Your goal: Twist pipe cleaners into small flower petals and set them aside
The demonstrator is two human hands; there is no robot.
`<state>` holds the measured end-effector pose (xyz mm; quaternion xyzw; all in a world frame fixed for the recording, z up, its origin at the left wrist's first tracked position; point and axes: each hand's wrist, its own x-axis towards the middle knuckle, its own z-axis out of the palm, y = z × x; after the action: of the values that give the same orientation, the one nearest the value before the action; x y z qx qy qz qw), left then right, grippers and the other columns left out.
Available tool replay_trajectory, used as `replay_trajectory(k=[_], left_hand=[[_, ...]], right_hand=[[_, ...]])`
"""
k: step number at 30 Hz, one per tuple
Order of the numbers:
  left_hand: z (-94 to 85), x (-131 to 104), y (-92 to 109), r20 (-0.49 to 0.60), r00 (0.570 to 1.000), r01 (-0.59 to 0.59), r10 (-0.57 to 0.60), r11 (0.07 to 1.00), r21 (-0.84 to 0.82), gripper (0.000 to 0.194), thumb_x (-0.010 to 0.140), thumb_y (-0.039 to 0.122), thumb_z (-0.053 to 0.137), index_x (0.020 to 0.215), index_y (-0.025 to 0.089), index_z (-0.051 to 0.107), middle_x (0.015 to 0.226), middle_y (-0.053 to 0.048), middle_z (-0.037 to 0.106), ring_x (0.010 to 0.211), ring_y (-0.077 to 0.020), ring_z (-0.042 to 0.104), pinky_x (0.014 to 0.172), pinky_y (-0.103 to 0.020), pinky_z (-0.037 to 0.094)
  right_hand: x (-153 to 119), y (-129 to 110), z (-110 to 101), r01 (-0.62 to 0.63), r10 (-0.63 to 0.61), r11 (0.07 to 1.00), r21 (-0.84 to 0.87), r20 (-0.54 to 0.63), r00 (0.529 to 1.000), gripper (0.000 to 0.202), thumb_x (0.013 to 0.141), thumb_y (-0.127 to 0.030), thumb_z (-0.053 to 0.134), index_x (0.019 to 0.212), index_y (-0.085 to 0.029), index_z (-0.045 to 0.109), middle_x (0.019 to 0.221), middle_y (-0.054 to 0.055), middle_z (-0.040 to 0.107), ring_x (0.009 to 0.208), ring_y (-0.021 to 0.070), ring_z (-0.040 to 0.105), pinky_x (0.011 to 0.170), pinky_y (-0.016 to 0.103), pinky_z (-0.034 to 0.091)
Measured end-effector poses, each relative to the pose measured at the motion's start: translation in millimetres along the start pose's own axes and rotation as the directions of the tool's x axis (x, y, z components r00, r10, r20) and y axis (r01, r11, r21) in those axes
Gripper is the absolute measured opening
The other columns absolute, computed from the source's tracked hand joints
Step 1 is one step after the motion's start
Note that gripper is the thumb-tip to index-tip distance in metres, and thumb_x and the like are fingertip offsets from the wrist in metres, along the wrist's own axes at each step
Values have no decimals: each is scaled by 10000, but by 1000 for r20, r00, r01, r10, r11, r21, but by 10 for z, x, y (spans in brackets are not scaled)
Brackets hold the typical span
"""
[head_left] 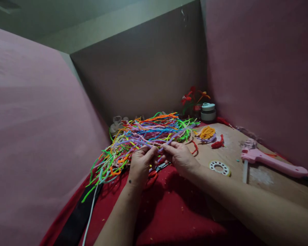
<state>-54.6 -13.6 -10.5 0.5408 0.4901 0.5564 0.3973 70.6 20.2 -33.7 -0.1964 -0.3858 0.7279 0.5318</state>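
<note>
My left hand [143,160] and my right hand [178,155] are close together, each with thumb and fingers pinched on a purple pipe cleaner [174,138]. Its strands stick out past both hands. Behind and left of them lies a large heap of pipe cleaners [149,128] in many colours. Scissors [161,167] lie partly hidden below the hands. The finger pads and the point where the strands meet are too small to make out clearly.
On cardboard [202,155] at right lie a pink glue gun [277,164], a white tape roll [220,168], a yellow pipe-cleaner bundle [206,132] and a red piece [217,142]. Red flowers [188,98] and a lidded jar [208,112] stand behind. A white cable [90,212] crosses the red cloth [179,212].
</note>
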Motion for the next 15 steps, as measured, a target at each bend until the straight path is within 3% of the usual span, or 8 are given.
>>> replay_trajectory(k=[4,7,11,15], left_hand=[[-3,-2,-6,41,998,59,-57,997,-48,234,714,357,639,692,127,602,471,37,501,368,-42,391,356,-162,262],[-22,15,-27,39,998,59,-56,995,-84,249,703,365,651,700,118,619,460,35,490,372,-40,389,360,-162,268],[-35,42,-40,69,994,95,-82,972,-216,265,683,352,671,766,102,638,510,13,542,372,-40,408,357,-168,301],[-27,48,-21,117,989,132,-96,922,-363,271,690,318,668,840,93,647,565,-6,575,431,-63,484,382,-172,364]], right_hand=[[33,-71,-31,-48,43,980,191,32,999,195,612,-242,726,738,-128,631,680,20,648,491,66,532,430,178,408],[51,-86,-63,-84,78,966,245,35,996,182,626,-209,716,779,-136,648,662,12,646,476,63,527,429,179,399],[38,-52,-74,-87,79,982,166,53,995,173,627,-217,728,756,-122,662,592,-9,603,428,44,480,401,167,355],[1,-24,-58,-76,72,997,25,122,990,199,649,-266,717,779,-123,671,668,7,626,431,36,483,402,166,339]])
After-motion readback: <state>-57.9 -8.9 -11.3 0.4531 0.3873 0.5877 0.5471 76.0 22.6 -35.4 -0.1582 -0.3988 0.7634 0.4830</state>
